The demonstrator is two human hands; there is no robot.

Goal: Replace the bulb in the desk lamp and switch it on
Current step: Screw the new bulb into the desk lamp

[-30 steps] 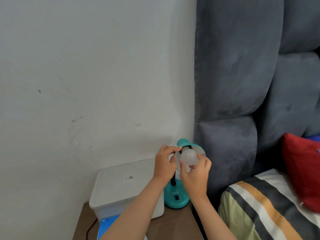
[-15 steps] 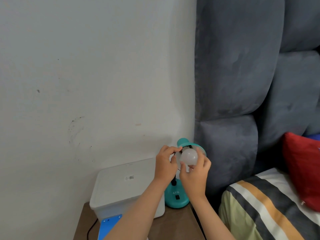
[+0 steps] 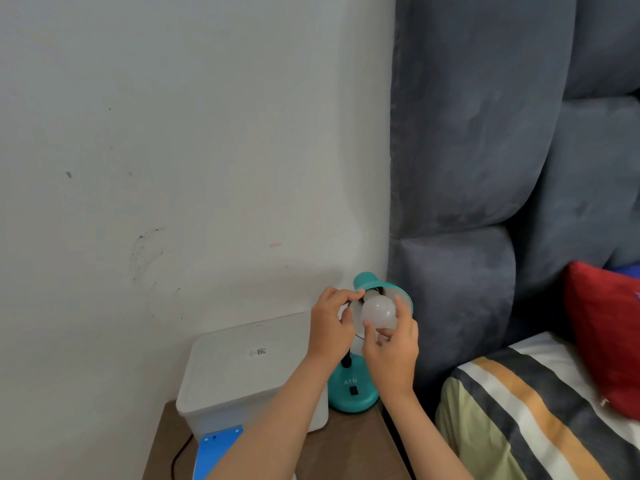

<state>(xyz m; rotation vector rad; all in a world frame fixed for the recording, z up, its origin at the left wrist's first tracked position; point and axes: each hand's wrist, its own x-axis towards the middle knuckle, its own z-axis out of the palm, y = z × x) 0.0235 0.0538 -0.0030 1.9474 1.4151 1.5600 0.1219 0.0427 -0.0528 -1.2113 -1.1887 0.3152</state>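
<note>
Bulb (image 3: 378, 312) at shade (image 3: 403, 296), unlit | right hand (image 3: 391, 355) pinching bulb | left hand (image 3: 330, 322) gripping shade rim | rocker switch (image 3: 353, 390) untouched

Layout: the bench (image 3: 349, 445) stands against the wall (image 3: 173, 133), with the headboard (image 3: 485, 133) and bed (image 3: 519, 410) to its right. On the bench, the box (image 3: 242, 368) lies left and the lamp (image 3: 353, 393) right, its base just beside the box. The bulb (image 3: 378, 311) sits in the lamp's shade (image 3: 401, 296), between the left hand (image 3: 329, 327) on the shade's left rim and the right hand (image 3: 393, 351) at its near side. A cushion (image 3: 602, 334) lies far right on the bed.
</note>
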